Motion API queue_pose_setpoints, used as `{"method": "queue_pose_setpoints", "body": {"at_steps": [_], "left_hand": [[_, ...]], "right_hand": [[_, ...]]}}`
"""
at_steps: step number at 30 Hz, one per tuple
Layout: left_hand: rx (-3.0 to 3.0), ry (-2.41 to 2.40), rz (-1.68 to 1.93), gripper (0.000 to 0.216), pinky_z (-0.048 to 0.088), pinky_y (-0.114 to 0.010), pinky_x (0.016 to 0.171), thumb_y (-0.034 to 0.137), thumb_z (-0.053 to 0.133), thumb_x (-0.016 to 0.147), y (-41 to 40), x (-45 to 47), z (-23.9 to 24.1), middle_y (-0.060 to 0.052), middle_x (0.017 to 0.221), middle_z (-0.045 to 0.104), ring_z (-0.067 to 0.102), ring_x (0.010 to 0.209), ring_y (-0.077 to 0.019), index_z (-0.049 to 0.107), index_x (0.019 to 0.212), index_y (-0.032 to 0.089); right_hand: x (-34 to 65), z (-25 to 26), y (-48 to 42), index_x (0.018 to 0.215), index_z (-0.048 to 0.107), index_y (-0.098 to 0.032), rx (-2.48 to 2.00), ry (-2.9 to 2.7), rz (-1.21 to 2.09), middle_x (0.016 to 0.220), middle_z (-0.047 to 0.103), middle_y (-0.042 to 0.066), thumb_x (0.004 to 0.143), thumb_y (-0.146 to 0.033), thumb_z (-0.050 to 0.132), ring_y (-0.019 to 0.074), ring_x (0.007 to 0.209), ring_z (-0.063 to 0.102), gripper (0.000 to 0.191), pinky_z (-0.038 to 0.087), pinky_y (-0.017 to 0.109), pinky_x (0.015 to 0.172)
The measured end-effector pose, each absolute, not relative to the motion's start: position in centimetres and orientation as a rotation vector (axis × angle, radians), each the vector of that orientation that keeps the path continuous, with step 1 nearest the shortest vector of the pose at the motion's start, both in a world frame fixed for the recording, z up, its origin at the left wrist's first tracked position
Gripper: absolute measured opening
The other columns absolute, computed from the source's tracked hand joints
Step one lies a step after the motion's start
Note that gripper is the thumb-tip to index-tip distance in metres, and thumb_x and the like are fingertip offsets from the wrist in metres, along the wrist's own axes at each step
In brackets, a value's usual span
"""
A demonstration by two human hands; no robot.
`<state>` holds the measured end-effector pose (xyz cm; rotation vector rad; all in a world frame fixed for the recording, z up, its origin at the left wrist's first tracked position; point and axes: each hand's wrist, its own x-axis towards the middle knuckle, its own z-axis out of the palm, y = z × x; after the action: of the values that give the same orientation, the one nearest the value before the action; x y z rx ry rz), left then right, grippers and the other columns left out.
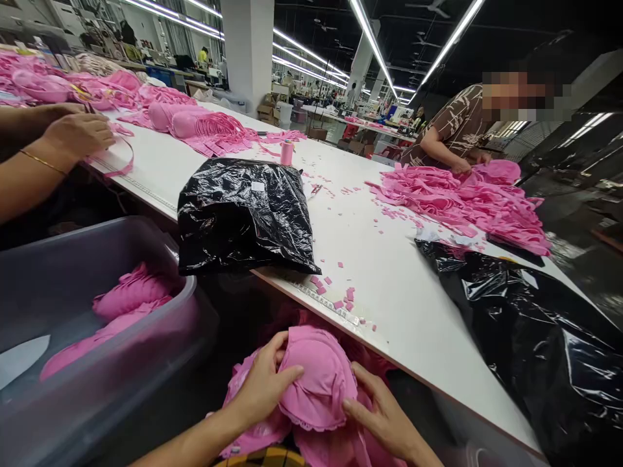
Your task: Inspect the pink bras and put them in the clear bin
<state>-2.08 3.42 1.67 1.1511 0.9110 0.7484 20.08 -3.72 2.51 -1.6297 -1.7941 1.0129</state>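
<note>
A pink bra (318, 376) is between my two hands, its rounded cup facing up below the table's front edge. My left hand (267, 373) grips the cup's left rim, thumb on top and fingers behind. At the cup's right edge, my right hand (377, 408) pinches the fabric between thumb and fingers. More pink bra fabric (253, 428) lies beneath, over my lap. Part of it is hidden by my hands and the cup.
A white table (389, 305) slopes across, bearing pink scraps, a black plastic bag (243, 220), a thread spool (287, 153) and bra piles (457, 194). Another black bag (535, 337) hangs at right. A grey tub (185, 292) stands left. Co-workers' hands (80, 133) work at left and right.
</note>
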Motion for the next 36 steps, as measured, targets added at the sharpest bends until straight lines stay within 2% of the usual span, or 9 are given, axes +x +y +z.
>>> {"method": "queue_pose_setpoints", "body": {"at_steps": [4,6,8,11,14,17,21,25,36], "left_hand": [[1.267,1.043,0.762,0.055,0.046,-0.027,0.068,0.019,0.058,0.073,2.6,-2.1,1.6,0.0,0.078,0.065,0.06,0.072,-0.0159,0.039,0.124,0.02],[1.318,1.004,0.751,0.049,0.046,-0.027,0.072,0.017,0.057,0.073,2.2,-1.8,1.2,-0.001,0.082,0.065,0.06,0.078,-0.0164,0.044,0.12,0.02],[1.348,0.924,0.702,0.041,0.046,-0.028,0.076,0.016,0.056,0.072,1.9,-1.5,0.7,-0.002,0.086,0.064,0.06,0.084,-0.0175,0.051,0.112,0.019],[1.341,0.961,0.632,0.035,0.046,-0.026,0.07,0.017,0.056,0.072,1.9,-1.4,-0.3,0.0,0.077,0.062,0.059,0.078,-0.0166,0.052,0.106,0.018],[1.333,1.105,0.669,0.022,0.044,-0.023,0.058,0.022,0.054,0.076,2.2,-1.6,-1.0,-0.001,0.078,0.061,0.056,0.064,-0.013,0.052,0.098,0.018],[1.552,1.143,0.687,0.013,0.045,-0.023,0.058,0.023,0.056,0.077,2.2,-1.9,-1.3,-0.002,0.086,0.064,0.056,0.064,-0.0126,0.058,0.089,0.019],[1.858,1.132,0.838,0.013,0.049,-0.029,0.077,0.02,0.058,0.077,2.0,-2.0,-1.4,-0.004,0.09,0.067,0.062,0.084,-0.0177,0.06,0.09,0.02],[1.947,1.137,0.973,0.011,0.051,-0.028,0.077,0.019,0.058,0.079,2.1,-1.9,-1.3,-0.005,0.09,0.067,0.063,0.084,-0.0175,0.06,0.09,0.02],[1.822,1.14,0.888,0.019,0.048,-0.025,0.066,0.024,0.051,0.082,2.9,-1.2,-1.3,-0.004,0.077,0.064,0.06,0.072,-0.015,0.065,0.07,0.018]], "right_hand": [[20.1,2.3,-3.1,0.078,0.061,-0.017,-1.869,-1.87,0.858,0.068,0.062,0.004,0.083,-0.038,0.047,0.0209,0.063,0.056,0.026,0.043,0.032,0.062],[20.0,2.1,-3.0,0.087,0.063,-0.017,-1.864,-1.749,0.912,0.08,0.066,0.006,0.081,-0.037,0.051,0.0235,0.074,0.059,0.024,0.044,0.033,0.069],[19.7,1.7,-2.8,0.094,0.065,-0.016,-1.694,-1.556,1.229,0.089,0.067,0.007,0.08,-0.04,0.053,0.0246,0.084,0.06,0.03,0.045,0.033,0.073],[19.1,0.9,-2.6,0.082,0.067,-0.013,-1.499,-1.318,1.591,0.075,0.067,0.004,0.078,-0.047,0.055,0.022,0.071,0.06,0.036,0.046,0.029,0.063],[19.1,0.4,-2.5,0.07,0.066,-0.012,-1.625,-1.308,1.436,0.067,0.065,0.003,0.075,-0.049,0.059,0.021,0.064,0.058,0.038,0.045,0.028,0.06],[19.3,0.4,-2.4,0.074,0.067,-0.01,-1.716,-1.326,1.333,0.07,0.068,0.006,0.078,-0.052,0.055,0.0247,0.069,0.061,0.043,0.047,0.032,0.063],[19.0,0.6,-2.6,0.106,0.065,-0.012,-1.6,-1.446,1.284,0.102,0.068,0.012,0.081,-0.046,0.056,0.0299,0.095,0.061,0.043,0.046,0.041,0.086],[18.6,0.9,-2.7,0.123,0.054,-0.015,-1.522,-1.474,1.222,0.125,0.057,0.015,0.081,-0.038,0.06,0.0296,0.115,0.051,0.049,0.035,0.046,0.1],[18.4,1.3,-2.4,0.101,0.066,-0.014,-1.498,-1.367,1.247,0.094,0.069,0.007,0.086,-0.044,0.049,0.0251,0.09,0.061,0.037,0.047,0.035,0.08]]}}
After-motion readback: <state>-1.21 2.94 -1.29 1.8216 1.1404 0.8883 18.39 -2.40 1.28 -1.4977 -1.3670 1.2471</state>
